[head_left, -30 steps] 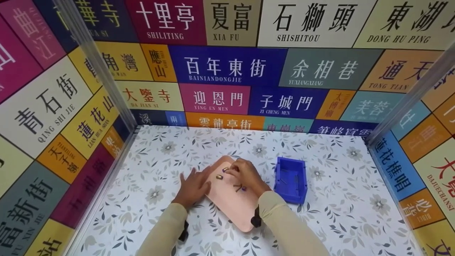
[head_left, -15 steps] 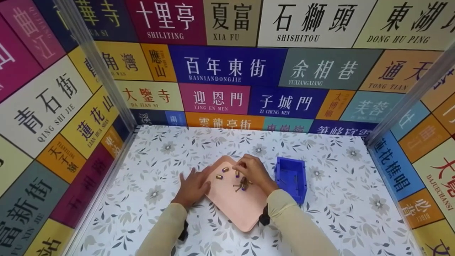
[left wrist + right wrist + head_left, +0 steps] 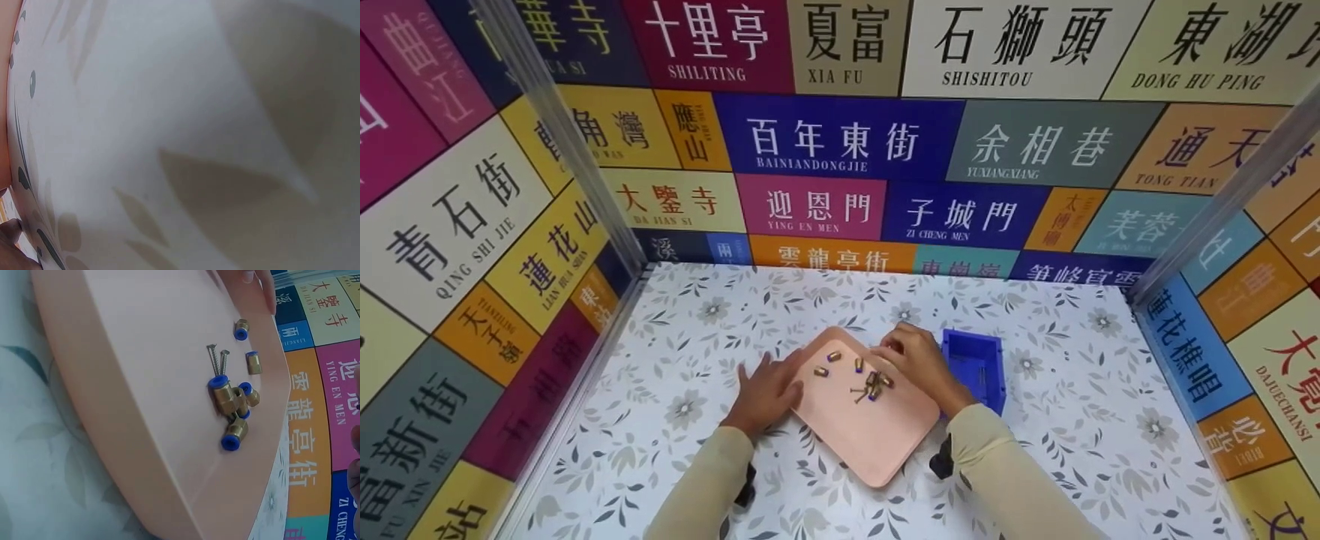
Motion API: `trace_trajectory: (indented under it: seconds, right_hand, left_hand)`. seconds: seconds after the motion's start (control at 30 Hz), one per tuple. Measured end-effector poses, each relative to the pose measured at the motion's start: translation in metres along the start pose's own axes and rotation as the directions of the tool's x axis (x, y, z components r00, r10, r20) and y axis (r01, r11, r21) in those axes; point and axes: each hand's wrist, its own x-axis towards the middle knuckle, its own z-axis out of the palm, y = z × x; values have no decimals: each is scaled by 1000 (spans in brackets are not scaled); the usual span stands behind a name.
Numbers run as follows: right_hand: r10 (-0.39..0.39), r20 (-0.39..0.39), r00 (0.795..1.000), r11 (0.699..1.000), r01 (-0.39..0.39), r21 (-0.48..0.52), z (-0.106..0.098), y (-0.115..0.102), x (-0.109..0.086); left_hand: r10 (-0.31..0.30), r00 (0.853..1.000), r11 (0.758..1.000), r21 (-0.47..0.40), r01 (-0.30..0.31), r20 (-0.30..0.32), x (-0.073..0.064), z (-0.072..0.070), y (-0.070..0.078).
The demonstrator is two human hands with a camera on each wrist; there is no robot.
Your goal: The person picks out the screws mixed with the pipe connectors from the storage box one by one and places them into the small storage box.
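A shallow pink tray (image 3: 862, 442) lies at a slant on the table. Brass push-in fittings with blue ends rest in its far part: a loose fitting (image 3: 821, 371) on the left, others bunched together. Beneath the bunch, two screws (image 3: 214, 359) stick out side by side. My left hand (image 3: 765, 394), fingers spread, rests at the tray's left rim. Over the right rim is my right hand (image 3: 915, 360), its fingertips pinched. A small dark piece shows at those fingertips at the edge of the right wrist view; the rest is hidden.
A blue open box (image 3: 973, 349) stands just right of the tray, partly behind the right hand and forearm, with thin screws inside. Floral paper (image 3: 682, 465) covers the table. Sign-printed walls (image 3: 840, 142) enclose the back and both sides.
My right hand has moved right, from over the fittings to the tray's right rim near the blue box. The fittings it covered now show. My left hand has stayed put.
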Motion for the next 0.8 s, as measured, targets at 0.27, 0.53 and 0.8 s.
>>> trace_trajectory:
  seconds: [0.27, 0.53, 0.8]
  right_hand:
    - [3, -38, 999, 1000, -3, -6, -16, 4, -8]
    - [59, -66, 996, 998, -61, -22, -34, 12, -19]
    - [27, -101, 995, 999, -30, -28, -48, 29, -36]
  left_hand:
    - [16, 1000, 1000, 1, -16, -20, 1, 1, -2]
    - [3, 1000, 1000, 5, -2, -17, 0, 2, -1]
    - [-10, 1000, 1000, -16, 10, -25, -1, 2, 1]
